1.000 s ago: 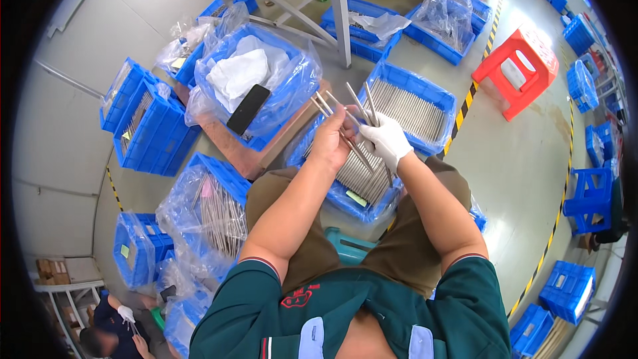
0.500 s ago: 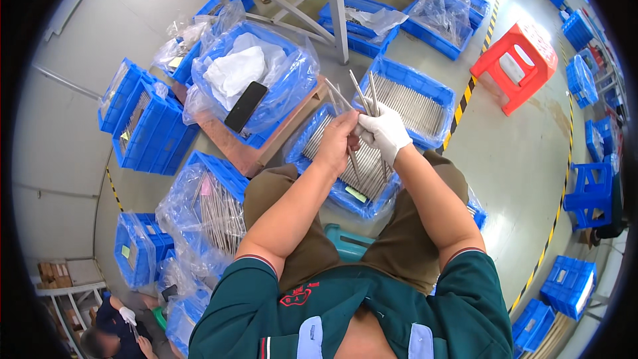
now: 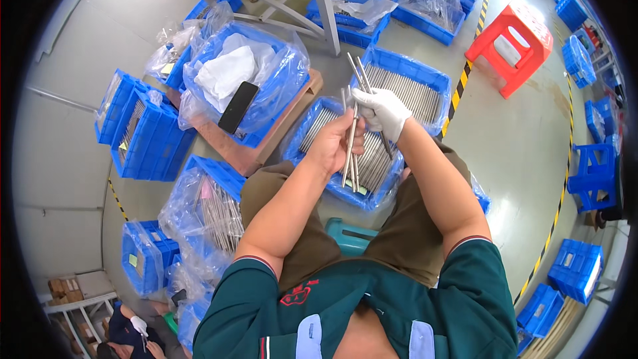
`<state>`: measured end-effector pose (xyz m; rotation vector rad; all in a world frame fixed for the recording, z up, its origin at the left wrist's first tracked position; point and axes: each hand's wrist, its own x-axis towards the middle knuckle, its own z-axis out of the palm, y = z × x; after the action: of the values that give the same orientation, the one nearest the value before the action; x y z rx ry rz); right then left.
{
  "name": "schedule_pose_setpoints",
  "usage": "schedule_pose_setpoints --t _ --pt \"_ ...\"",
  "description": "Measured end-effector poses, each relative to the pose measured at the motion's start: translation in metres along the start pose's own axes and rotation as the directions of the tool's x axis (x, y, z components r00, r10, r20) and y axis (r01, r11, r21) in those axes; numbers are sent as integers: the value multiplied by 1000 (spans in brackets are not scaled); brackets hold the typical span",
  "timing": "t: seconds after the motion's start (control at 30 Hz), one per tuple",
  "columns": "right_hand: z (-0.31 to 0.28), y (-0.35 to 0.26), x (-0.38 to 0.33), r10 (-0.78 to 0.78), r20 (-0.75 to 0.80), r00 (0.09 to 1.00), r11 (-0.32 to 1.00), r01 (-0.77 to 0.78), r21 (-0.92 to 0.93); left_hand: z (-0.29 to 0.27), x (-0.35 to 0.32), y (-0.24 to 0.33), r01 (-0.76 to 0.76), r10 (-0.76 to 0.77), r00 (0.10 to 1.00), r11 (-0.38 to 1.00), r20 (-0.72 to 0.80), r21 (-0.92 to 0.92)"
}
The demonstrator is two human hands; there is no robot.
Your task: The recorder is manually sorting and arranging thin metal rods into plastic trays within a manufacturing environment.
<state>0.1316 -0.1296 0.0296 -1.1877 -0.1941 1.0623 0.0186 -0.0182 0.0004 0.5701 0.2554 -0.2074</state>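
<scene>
Since a second ago the thin metal rods (image 3: 351, 149) have swung more upright. The bare left hand (image 3: 334, 143) grips their lower part, and the gloved right hand (image 3: 381, 112) pinches two upper ones, above the near blue crate (image 3: 312, 159).

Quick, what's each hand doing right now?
Left hand: bare, closed on thin metal rods.
Right hand: white-gloved, closed on more thin rods.
</scene>
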Motion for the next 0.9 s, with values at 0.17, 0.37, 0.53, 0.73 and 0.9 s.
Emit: schedule_pose_setpoints --t 0.17,0.37,0.53,0.73,0.9 --pt "7 7 5 -182 -150 972 983 175 -58 4 -1 -5 22 -21 999 999 -30 38" --pt "-52 -11 39 -293 -563 773 887 439 141 21 -17 -25 146 -158 984 981 84 130" --pt "-55 -42 6 -257 -484 837 949 313 37 -3 -20 5 45 -61 989 992 136 114" --pt "-7 1 -3 -85 -160 984 986 60 -154 -7 -5 12 -10 6 989 1000 150 21" --pt "6 12 4 -175 -109 979 816 82 -572 -7 -10 7 -3 -15 986 994 165 108"
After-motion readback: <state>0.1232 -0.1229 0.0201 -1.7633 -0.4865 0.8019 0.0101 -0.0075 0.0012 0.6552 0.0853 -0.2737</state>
